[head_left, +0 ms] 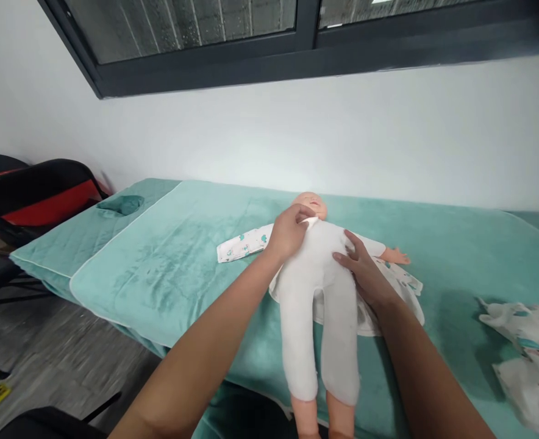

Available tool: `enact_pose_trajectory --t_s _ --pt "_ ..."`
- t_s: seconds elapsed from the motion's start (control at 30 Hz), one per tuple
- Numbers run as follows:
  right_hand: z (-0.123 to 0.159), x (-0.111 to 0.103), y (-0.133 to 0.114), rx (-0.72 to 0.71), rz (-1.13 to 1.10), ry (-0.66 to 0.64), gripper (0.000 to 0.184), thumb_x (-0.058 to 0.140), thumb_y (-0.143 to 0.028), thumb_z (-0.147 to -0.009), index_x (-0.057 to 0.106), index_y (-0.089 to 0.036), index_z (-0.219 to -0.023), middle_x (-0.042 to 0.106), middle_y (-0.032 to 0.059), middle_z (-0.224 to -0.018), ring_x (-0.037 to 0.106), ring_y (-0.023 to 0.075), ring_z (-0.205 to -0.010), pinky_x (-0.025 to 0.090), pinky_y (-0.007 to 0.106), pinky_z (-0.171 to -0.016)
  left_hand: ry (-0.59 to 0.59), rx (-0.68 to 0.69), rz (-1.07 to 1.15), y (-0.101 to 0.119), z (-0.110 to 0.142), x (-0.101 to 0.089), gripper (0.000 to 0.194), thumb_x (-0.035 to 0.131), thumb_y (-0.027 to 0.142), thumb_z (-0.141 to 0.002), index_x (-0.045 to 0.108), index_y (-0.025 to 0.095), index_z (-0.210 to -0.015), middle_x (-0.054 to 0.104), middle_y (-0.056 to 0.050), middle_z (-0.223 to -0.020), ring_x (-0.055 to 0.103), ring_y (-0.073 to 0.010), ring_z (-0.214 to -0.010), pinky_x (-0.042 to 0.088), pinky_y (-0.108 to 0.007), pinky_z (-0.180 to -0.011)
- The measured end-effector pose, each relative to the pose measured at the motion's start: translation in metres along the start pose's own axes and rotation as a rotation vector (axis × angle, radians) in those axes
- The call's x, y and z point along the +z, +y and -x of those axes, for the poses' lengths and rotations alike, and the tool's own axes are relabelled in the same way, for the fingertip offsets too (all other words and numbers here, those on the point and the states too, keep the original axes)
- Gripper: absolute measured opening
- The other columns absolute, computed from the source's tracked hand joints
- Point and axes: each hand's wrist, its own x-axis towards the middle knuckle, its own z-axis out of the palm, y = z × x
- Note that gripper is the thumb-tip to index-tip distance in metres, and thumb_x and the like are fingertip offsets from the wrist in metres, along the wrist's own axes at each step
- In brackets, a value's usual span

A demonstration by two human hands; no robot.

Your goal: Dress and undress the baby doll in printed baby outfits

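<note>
A baby doll (316, 286) in a white one-piece lies on its back on a teal towel (182, 262), head toward the wall. My left hand (288, 231) is closed on the white garment at the doll's neck and shoulder. My right hand (361, 263) lies flat with fingers spread on the doll's side, near its bare arm. A patterned white garment (244, 245) is spread under the doll, one sleeve sticking out to the left.
More patterned white cloth (525, 353) is piled at the right edge of the bed. A small teal cloth (122, 204) lies at the far left corner. Black and red chairs (32, 195) stand left of the bed. A wall and dark window frame rise behind.
</note>
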Motion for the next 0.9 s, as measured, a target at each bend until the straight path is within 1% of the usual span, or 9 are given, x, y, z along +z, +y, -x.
enact_pose_trajectory --t_s 0.13,0.23,0.27,0.3,0.4,0.47,0.6,0.7,0.9 --pt "-0.004 -0.003 0.008 -0.03 0.014 -0.005 0.097 0.08 -0.045 -0.07 0.029 -0.036 -0.151 0.055 0.009 -0.142 0.063 0.0275 -0.116 0.057 0.042 -0.091 -0.097 -0.052 -0.108 0.036 0.05 -0.016 0.019 0.06 0.007 -0.077 0.068 0.022 -0.085 0.073 -0.003 -0.097 0.067 -0.0202 -0.086 0.053 -0.033 -0.078" --pt "-0.004 -0.006 0.011 -0.055 0.078 0.018 0.092 0.078 -0.049 -0.071 0.032 -0.038 -0.149 0.053 0.0084 -0.144 0.062 0.0287 -0.118 0.057 0.045 -0.091 -0.338 -0.147 0.086 0.054 0.081 -0.035 0.015 0.058 0.021 -0.086 0.069 0.024 -0.095 0.073 -0.005 -0.1 0.068 -0.018 -0.074 0.053 -0.028 -0.06" --pt "-0.004 -0.007 0.012 -0.066 0.097 0.028 0.09 0.077 -0.05 -0.071 0.034 -0.038 -0.149 0.053 0.0085 -0.144 0.061 0.0289 -0.12 0.056 0.045 -0.092 -0.344 -0.147 0.124 0.053 0.087 -0.04 0.017 0.056 0.023 -0.088 0.07 0.024 -0.097 0.073 -0.005 -0.101 0.069 -0.0181 -0.075 0.053 -0.028 -0.06" --pt "-0.003 -0.007 0.013 -0.075 0.112 0.036 0.087 0.076 -0.052 -0.072 0.035 -0.038 -0.148 0.052 0.0086 -0.144 0.06 0.0288 -0.121 0.055 0.045 -0.093 -0.294 -0.133 0.124 0.049 0.092 -0.044 0.018 0.054 0.024 -0.09 0.07 0.024 -0.098 0.073 -0.005 -0.101 0.07 -0.0186 -0.078 0.055 -0.029 -0.063" --pt "-0.001 -0.007 0.014 -0.085 0.136 0.054 0.076 0.074 -0.054 -0.074 0.041 -0.036 -0.141 0.054 0.008 -0.141 0.059 0.0264 -0.12 0.054 0.041 -0.093 0.023 -0.019 -0.088 0.017 0.095 -0.046 0.019 0.051 0.024 -0.091 0.069 0.024 -0.098 0.073 -0.005 -0.108 0.067 -0.0215 -0.1 0.055 -0.035 -0.087" --pt "0.002 -0.005 0.013 -0.086 0.129 0.038 0.067 0.073 -0.056 -0.075 0.044 -0.034 -0.132 0.059 0.0065 -0.131 0.062 0.0241 -0.11 0.054 0.038 -0.087 0.075 0.09 -0.254 -0.008 0.091 -0.04 0.024 0.05 0.026 -0.093 0.067 0.024 -0.109 0.068 -0.006 -0.124 0.06 -0.0233 -0.12 0.045 -0.04 -0.107" --pt "0.008 -0.001 0.008 -0.114 0.106 -0.034 0.053 0.073 -0.054 -0.076 0.042 -0.031 -0.112 0.06 -0.0009 -0.102 0.06 0.0178 -0.087 0.052 0.029 -0.073 -0.06 0.176 -0.418 -0.033 0.068 -0.017 0.038 0.045 0.031 -0.097 0.057 0.018 -0.13 0.05 -0.012 -0.15 0.04 -0.0247 -0.143 0.027 -0.044 -0.121" --pt "0.011 0.0 0.004 -0.133 0.113 -0.096 0.047 0.071 -0.054 -0.078 0.042 -0.03 -0.105 0.056 -0.0029 -0.095 0.057 0.0161 -0.083 0.049 0.026 -0.07 -0.125 0.203 -0.457 -0.025 0.04 0.001 0.041 0.043 0.033 -0.098 0.054 0.017 -0.134 0.045 -0.014 -0.153 0.036 -0.0256 -0.146 0.025 -0.044 -0.121" --pt "0.011 0.001 0.002 -0.149 0.047 -0.197 0.042 0.067 -0.052 -0.082 0.042 -0.033 -0.111 0.06 -0.0014 -0.107 0.06 0.0182 -0.092 0.052 0.029 -0.076 -0.343 0.244 -0.533 0.008 -0.014 0.035 0.04 0.046 0.037 -0.096 0.058 0.018 -0.13 0.062 -0.013 -0.136 0.054 -0.0294 -0.129 0.039 -0.04 -0.107"
